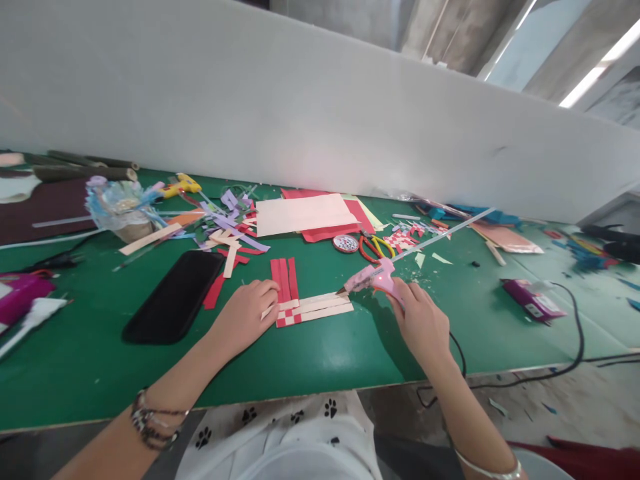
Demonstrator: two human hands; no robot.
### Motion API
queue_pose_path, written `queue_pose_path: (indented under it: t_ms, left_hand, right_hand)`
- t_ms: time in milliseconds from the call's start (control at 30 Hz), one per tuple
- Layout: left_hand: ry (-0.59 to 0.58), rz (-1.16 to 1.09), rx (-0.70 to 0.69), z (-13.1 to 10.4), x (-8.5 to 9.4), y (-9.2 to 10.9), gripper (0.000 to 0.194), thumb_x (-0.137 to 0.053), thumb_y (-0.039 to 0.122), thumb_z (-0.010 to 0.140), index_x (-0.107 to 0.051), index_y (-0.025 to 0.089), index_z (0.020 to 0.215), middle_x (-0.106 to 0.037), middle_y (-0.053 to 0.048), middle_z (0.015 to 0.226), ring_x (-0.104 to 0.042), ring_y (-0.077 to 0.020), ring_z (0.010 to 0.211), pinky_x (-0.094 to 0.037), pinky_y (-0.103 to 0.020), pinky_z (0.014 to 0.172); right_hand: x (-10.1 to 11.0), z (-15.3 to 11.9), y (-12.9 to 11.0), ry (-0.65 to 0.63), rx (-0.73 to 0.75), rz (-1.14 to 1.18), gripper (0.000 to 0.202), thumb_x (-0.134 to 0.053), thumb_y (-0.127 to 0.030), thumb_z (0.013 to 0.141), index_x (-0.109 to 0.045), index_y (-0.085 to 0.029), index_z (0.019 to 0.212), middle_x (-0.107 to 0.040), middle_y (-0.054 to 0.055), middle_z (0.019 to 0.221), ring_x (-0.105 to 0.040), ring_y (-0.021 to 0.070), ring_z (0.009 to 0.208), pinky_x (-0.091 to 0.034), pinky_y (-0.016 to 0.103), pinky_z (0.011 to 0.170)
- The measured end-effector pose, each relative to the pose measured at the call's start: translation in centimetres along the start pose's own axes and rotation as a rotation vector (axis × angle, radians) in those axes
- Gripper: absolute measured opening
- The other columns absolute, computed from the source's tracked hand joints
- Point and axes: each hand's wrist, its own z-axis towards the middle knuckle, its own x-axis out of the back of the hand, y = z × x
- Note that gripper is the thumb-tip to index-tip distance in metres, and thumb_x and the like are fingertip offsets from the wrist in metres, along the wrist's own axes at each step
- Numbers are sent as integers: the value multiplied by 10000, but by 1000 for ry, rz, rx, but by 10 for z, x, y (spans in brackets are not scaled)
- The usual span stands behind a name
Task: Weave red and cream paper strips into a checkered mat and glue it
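My right hand (417, 320) is wrapped round the handle of a pink hot glue gun (371, 277), a long clear glue stick poking from its back. The nozzle tip touches or nearly touches the right end of a cream paper strip (325, 308). Red paper strips (284, 280) run upward and cross the cream ones in a small checkered weave (287, 317) at the lower left. With its fingers bent, my left hand (249, 309) grips the weave's left edge; the fingertips are partly hidden.
A black phone (175, 297) lies left of my left hand. Paper scraps (233, 227), cream sheets (305, 215), a round tin (345, 243) and scissors (376, 247) are further back. A purple box (534, 299) with a cable sits right, before a white partition (310, 100).
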Motion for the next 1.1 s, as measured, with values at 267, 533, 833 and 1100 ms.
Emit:
queue_pose_path:
  t_ms: [267, 533, 833, 1100]
  left_hand:
    - [3, -1, 0, -1, -1, -1, 253, -352, 207, 864, -582, 152, 774, -589, -74, 970, -529, -198, 783, -419, -335, 701]
    - [-8, 20, -1, 0, 0, 0, 250, -353, 203, 869, -575, 146, 771, -588, -79, 969, -528, -197, 789, -420, -333, 698]
    - [11, 32, -10, 0, 0, 0, 245, -357, 206, 864, -573, 156, 760, -593, -72, 960, -529, -188, 772, -423, -319, 692]
    - [-20, 54, -4, 0, 0, 0, 257, -348, 206, 881, -574, 147, 774, -583, -78, 963, -524, -194, 787, -417, -326, 704]
  right_hand:
    - [-2, 0, 8, 4, -24, -10, 267, -396, -304, 908, -498, -192, 1129, -600, 58, 900, -554, 171, 791, -315, 243, 503]
    - [-3, -1, 17, 10, -15, -39, 273, -392, -326, 909, -505, -191, 1117, -598, 50, 875, -561, 181, 789, -333, 254, 521]
    - [-11, -3, 24, 9, -117, 96, 356, -393, -396, 886, -485, -201, 1169, -604, 61, 954, -568, 202, 830, -348, 254, 532]
    - [-17, -11, 68, -38, -530, 224, 472, -389, -546, 813, -549, -183, 1068, -621, 97, 964, -571, 251, 806, -376, 303, 588]
